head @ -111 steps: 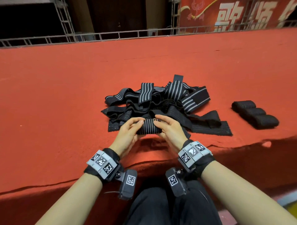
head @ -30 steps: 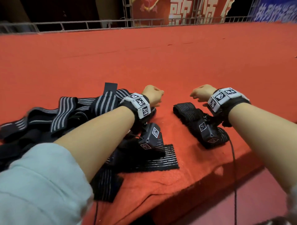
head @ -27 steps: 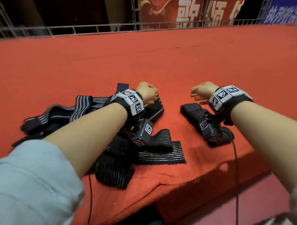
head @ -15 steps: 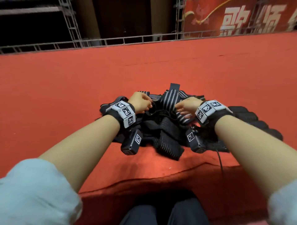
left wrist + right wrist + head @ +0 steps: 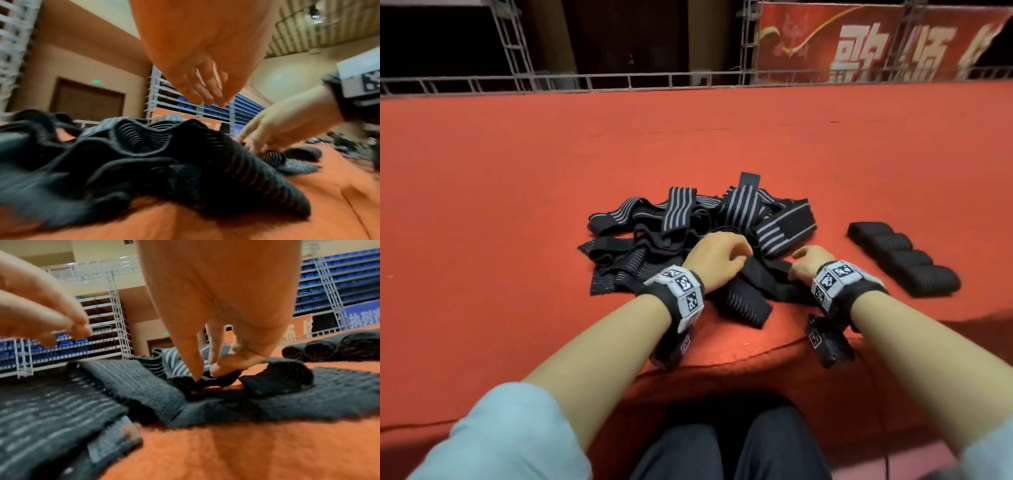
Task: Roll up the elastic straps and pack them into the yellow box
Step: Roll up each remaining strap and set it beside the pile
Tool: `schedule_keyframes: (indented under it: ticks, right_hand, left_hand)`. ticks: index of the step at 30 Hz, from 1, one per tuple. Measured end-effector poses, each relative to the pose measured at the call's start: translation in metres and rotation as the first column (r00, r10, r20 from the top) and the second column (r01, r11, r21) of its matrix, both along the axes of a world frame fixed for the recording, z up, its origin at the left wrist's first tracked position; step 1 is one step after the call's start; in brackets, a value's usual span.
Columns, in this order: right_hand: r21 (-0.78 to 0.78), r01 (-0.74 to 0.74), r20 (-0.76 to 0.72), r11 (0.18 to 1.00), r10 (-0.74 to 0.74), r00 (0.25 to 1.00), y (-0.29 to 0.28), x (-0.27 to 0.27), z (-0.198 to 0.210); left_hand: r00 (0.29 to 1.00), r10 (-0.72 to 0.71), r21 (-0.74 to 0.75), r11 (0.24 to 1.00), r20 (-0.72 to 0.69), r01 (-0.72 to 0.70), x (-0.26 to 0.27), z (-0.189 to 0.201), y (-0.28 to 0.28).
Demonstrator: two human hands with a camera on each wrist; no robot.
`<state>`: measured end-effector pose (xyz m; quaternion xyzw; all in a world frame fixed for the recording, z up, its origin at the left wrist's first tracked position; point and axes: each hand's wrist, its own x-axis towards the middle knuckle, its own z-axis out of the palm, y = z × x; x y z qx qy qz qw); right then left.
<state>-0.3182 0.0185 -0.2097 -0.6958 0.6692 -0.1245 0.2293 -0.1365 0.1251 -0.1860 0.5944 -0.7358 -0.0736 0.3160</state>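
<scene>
A tangled pile of black elastic straps (image 5: 688, 233) with grey stripes lies on the red cloth in front of me. My left hand (image 5: 736, 255) hovers over the pile's near side; in the left wrist view its fingers (image 5: 207, 97) hang relaxed above the straps (image 5: 144, 146) and hold nothing. My right hand (image 5: 801, 258) is at the pile's right edge. In the right wrist view its thumb and fingers (image 5: 205, 372) pinch the edge of a black strap (image 5: 224, 380) lying on the cloth. The yellow box is in none of the views.
Several rolled-up straps (image 5: 904, 263) lie side by side in a row to the right of the pile, also seen as rolls (image 5: 329, 350) in the right wrist view. The red cloth (image 5: 517, 205) drops off at its near edge by my knees. A metal railing (image 5: 619, 80) runs along the far side.
One second ago both hands were beside the row of rolls on the right. They have since come back left to the pile, the right hand has pinched a strap, and the row holds one more roll.
</scene>
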Motion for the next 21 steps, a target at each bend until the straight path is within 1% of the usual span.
schedule_keyframes:
  ticks: [1,2,3,5,6,7,10,14,18,20,21]
  right_hand:
    - [-0.010,-0.002,-0.037,1.000,0.002,0.999,0.001,-0.003,-0.001]
    - [-0.017,-0.007,-0.055,1.000,0.007,0.998,0.000,-0.005,-0.003]
    - [-0.010,-0.013,-0.071,1.000,0.012,0.997,0.001,-0.007,-0.004]
    - [-0.010,-0.023,-0.073,1.000,0.022,0.997,0.000,-0.011,-0.009]
    - [-0.012,-0.029,-0.073,1.000,0.028,0.997,0.000,-0.012,-0.011]
    - [-0.021,-0.029,-0.080,0.999,0.028,0.996,0.000,-0.014,-0.013]
    - [-0.044,-0.028,-0.087,0.999,0.024,0.996,-0.004,-0.018,-0.022]
    - [-0.065,-0.028,-0.092,0.997,0.022,0.996,-0.008,-0.020,-0.028]
    - [-0.100,0.025,-0.106,0.995,-0.036,0.994,-0.013,-0.024,-0.023]
    - [-0.146,0.053,-0.121,0.988,-0.071,0.990,-0.014,-0.027,-0.016]
    - [-0.166,0.073,-0.106,0.983,-0.091,0.990,-0.014,-0.029,-0.013]
  left_hand:
    - [0.995,-0.058,0.016,0.998,0.084,0.057,-0.009,-0.002,-0.005]
    - [0.978,-0.105,0.064,0.993,0.181,0.095,-0.018,-0.004,-0.010]
    - [0.949,-0.127,0.134,0.987,0.288,0.091,-0.025,-0.009,-0.015]
    - [0.859,-0.114,0.224,0.975,0.499,0.000,-0.033,-0.020,-0.024]
    - [0.819,-0.097,0.232,0.972,0.565,-0.045,-0.033,-0.025,-0.027]
    - [0.799,-0.077,0.229,0.970,0.596,-0.077,-0.032,-0.030,-0.029]
    - [0.790,0.000,0.182,0.973,0.614,-0.141,-0.024,-0.039,-0.033]
    - [0.766,0.113,0.028,0.985,0.633,-0.168,-0.012,-0.039,-0.036]
    - [0.797,0.172,-0.119,0.985,0.578,-0.126,0.000,-0.023,-0.034]
    - [0.801,0.180,-0.176,0.980,0.571,-0.095,0.003,-0.013,-0.032]
    - [0.794,0.173,-0.188,0.979,0.583,-0.075,0.004,-0.009,-0.030]
